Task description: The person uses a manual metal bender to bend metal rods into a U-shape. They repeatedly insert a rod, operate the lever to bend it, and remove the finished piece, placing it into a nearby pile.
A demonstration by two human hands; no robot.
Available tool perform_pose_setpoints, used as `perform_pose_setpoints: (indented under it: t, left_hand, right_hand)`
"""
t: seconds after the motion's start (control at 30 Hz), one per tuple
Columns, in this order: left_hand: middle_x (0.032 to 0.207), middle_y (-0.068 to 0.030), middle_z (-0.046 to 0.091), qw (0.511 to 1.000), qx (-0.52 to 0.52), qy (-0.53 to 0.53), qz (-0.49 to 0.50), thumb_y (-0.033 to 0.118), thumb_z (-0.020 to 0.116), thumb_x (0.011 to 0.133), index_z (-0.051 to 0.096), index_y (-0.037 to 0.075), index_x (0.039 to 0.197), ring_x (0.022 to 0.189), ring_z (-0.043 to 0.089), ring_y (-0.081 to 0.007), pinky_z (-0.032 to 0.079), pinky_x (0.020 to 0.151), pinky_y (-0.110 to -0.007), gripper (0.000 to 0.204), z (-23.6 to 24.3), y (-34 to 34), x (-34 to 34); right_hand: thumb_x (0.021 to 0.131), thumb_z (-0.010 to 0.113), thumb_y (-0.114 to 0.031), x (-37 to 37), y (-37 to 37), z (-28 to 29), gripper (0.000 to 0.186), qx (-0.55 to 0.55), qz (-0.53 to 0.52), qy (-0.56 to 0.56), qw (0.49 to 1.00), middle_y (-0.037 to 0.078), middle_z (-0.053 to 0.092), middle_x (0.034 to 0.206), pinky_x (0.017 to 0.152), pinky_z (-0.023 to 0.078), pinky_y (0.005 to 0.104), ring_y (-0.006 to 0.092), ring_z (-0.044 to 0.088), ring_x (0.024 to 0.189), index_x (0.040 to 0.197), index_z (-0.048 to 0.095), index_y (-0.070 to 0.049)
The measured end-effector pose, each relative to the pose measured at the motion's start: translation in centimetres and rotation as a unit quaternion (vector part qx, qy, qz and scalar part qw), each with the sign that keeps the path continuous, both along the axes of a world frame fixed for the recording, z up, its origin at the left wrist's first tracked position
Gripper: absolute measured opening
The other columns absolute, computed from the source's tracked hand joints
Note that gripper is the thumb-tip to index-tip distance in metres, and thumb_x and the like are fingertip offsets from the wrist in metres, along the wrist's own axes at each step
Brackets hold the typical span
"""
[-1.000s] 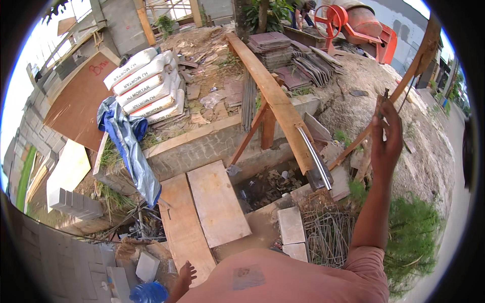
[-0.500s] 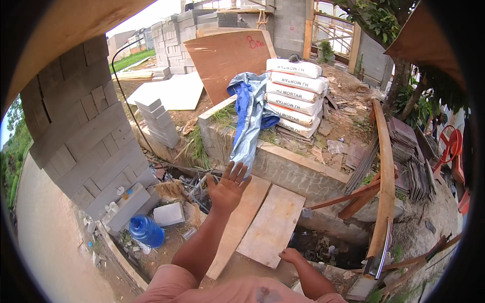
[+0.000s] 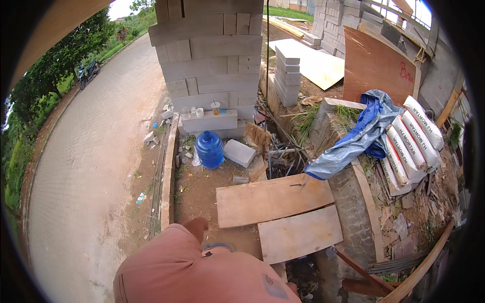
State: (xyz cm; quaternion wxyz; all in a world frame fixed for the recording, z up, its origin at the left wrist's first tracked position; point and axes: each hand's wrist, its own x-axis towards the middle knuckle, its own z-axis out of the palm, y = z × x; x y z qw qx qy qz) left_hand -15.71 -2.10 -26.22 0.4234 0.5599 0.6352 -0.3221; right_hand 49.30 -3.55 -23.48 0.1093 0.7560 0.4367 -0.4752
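Observation:
Below my left sleeve [image 3: 161,250], a short stretch of my left arm [image 3: 196,228] shows; I cannot make out the fingers. My right hand is out of sight, with only a sliver of skin at the right side of my pink shirt [image 3: 217,278]. Nearest my left arm lie bare soil and a long wooden board [image 3: 275,201]. A second, shorter board [image 3: 301,235] rests alongside it, near a ditch [image 3: 305,275]. Beyond my left arm stand a blue water jug [image 3: 209,150] and a pale block [image 3: 239,153] lying beside it.
A stack of grey blocks [image 3: 209,60] rises ahead, with cups [image 3: 199,112] on a ledge before it. To the right, a blue-silver tarp [image 3: 348,141] drapes beside piled mortar bags [image 3: 411,146]. A paved road [image 3: 96,151] runs along the left, with a parked motorbike [image 3: 89,73].
The view has swung left, bringing more of the road in. My raised, spread left hand has dropped from sight or lowered beside my body. My right hand has left the picture.

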Motion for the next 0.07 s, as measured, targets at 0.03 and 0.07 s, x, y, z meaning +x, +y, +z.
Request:
perform_pose_setpoints:
  t: [0.03,0.07]
  left_hand:
    - [0.132,-0.0109,0.056,0.995,-0.045,0.039,0.075,0.040,0.066,0.080,0.060,0.017,0.127,0.125,0.050,-0.0310,0.041,0.102,-0.039,0.053,-3.4,-11.4,-3.3]
    - [0.132,-0.0109,0.056,0.995,-0.038,0.048,0.078,0.040,0.066,0.080,0.060,0.017,0.127,0.125,0.050,-0.0310,0.041,0.102,-0.039,0.053,-3.1,-10.4,-4.5]
  right_hand:
    - [0.092,0.052,-0.020,-2.0,2.1,-1.6,0.038,-0.011,0.047,0.033,0.998,0.014,0.064,0.103,0.088,0.047,0.0316,0.0245,0.059,0.096,0.125,0.055,-0.001]
    - [0.093,0.052,-0.019,-2.8,3.2,-2.1,0.039,-0.010,0.063,0.041,0.997,0.014,0.064,0.104,0.088,0.047,0.0307,0.0238,0.059,0.097,0.127,0.054,-0.001]
